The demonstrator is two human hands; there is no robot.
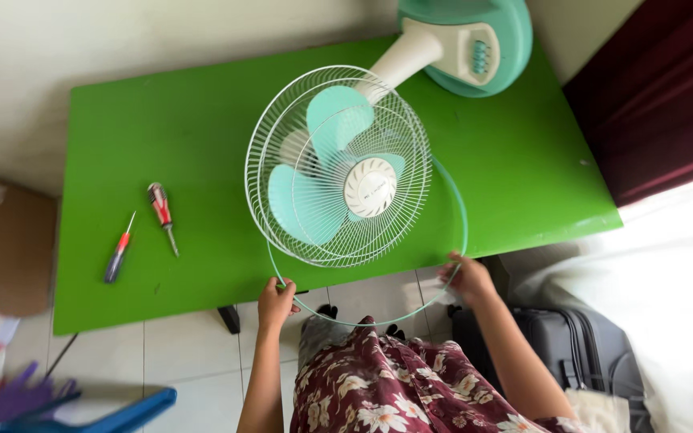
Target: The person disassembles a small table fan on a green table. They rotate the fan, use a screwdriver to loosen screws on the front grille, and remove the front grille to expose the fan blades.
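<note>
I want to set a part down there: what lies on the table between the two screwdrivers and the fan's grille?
Nothing. In the head view, the green table is bare between the screwdrivers and the white fan grille. Both hands, left and right, hold the thin ring.

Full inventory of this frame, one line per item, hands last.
table: 1, bright green, centre.
fan: 1, white grille, mint blades, lying on table.
fan base: 1, mint, table's far edge.
grille ring: 1, mint, loose around grille, held at near edge.
screwdrivers: 2, red handles, table left.
suitcase: 1, dark, floor right.
cardboard: 1, brown, left.
left hand: gripping ring.
right hand: gripping ring.
</note>
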